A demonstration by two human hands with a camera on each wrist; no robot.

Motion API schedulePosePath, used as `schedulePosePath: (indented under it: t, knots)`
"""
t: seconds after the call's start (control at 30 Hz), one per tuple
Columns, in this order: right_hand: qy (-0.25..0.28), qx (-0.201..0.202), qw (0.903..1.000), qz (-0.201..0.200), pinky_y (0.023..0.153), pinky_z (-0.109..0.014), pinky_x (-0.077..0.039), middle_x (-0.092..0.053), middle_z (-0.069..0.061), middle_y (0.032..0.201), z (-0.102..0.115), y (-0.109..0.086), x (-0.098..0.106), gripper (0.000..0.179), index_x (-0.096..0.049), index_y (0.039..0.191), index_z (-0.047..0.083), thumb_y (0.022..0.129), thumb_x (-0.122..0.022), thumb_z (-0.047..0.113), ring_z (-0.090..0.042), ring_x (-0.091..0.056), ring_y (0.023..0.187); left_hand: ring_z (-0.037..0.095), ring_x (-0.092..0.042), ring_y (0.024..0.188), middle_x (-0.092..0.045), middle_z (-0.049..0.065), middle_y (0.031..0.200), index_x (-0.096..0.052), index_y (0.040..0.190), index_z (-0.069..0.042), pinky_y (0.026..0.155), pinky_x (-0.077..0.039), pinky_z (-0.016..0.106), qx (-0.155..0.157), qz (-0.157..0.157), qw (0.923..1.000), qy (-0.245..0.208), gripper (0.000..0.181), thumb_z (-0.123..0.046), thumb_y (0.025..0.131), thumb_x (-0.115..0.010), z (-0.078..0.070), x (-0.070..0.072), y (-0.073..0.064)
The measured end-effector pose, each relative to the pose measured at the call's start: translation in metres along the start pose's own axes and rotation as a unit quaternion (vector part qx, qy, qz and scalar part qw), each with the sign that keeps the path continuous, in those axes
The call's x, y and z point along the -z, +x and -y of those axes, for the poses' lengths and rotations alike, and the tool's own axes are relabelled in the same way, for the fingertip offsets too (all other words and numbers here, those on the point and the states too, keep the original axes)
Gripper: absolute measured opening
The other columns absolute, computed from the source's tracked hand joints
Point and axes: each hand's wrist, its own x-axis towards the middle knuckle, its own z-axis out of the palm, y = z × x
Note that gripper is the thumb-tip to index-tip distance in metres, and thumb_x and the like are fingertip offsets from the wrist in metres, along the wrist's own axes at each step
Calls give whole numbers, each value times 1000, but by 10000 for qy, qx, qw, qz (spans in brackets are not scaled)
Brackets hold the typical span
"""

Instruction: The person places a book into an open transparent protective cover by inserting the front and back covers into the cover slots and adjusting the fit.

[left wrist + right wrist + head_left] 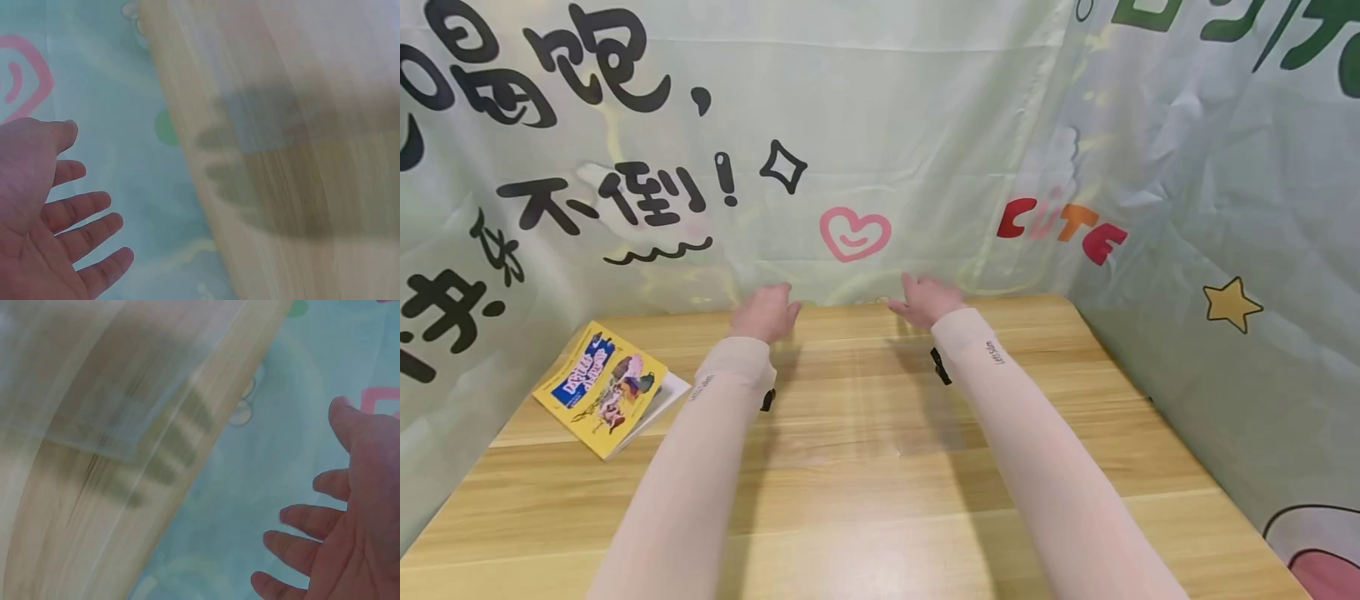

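Near the table's far edge, my left hand reaches out with nothing in it. Its fingers are spread and fairly straight in the left wrist view. To its right, my right hand is held out at about the same distance, also holding nothing. The right wrist view shows its fingers extended and apart. Between the forearms a thin see-through plastic sheet lies flat on the wooden table. One of its corners shows in the right wrist view. Neither hand touches the sheet.
A yellow booklet with a colourful cover lies at the table's left, with white paper sticking out beneath it. Behind the table and along its sides hangs a pale green printed cloth with lettering, a pink heart and a star.
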Motion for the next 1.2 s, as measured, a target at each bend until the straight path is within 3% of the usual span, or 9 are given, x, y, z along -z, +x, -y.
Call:
schedulePosePath:
  t: [0.23,0.5,0.8,1.0,1.2]
  knots:
    - [-167,160,9997,-39,112,-57,-54,-50,-17,165,18,6,-1,78,-24,170,9,112,-44,58,-38,-58,145,48,-50,148,-50,29,160,-44,161,-4,115,-48,67,-4,-184,9998,-126,53,-27,113,-49,16,9,-2]
    - [-387,406,9984,76,116,-52,-52,-48,-13,168,37,15,-5,79,-24,171,11,112,-43,59,-33,-53,151,51,-54,141,-53,30,156,-46,158,0,110,-50,67,-46,-400,9991,-137,53,-27,112,-50,39,21,-7]
    - [-413,772,9960,158,122,-50,-46,-48,-9,168,66,16,-5,75,-32,170,13,112,-43,60,-28,-50,153,56,-55,137,-56,35,150,-48,152,7,111,-47,67,-128,-686,9973,-244,51,-23,110,-50,67,49,-21]
    - [-267,998,9943,249,125,-51,-43,-47,-9,169,90,14,-7,73,-34,169,13,113,-41,59,-28,-46,156,58,-49,141,-52,37,153,-49,151,8,114,-43,70,23,-840,9960,-303,52,-23,109,-50,93,57,-31]
    - [-119,1246,9917,309,121,-49,-47,-58,-8,158,114,16,-11,65,-50,159,14,112,-43,59,-27,-54,148,60,-40,146,-45,40,156,-45,153,10,120,-35,73,120,-782,9958,-459,55,-23,109,-49,117,64,-43]
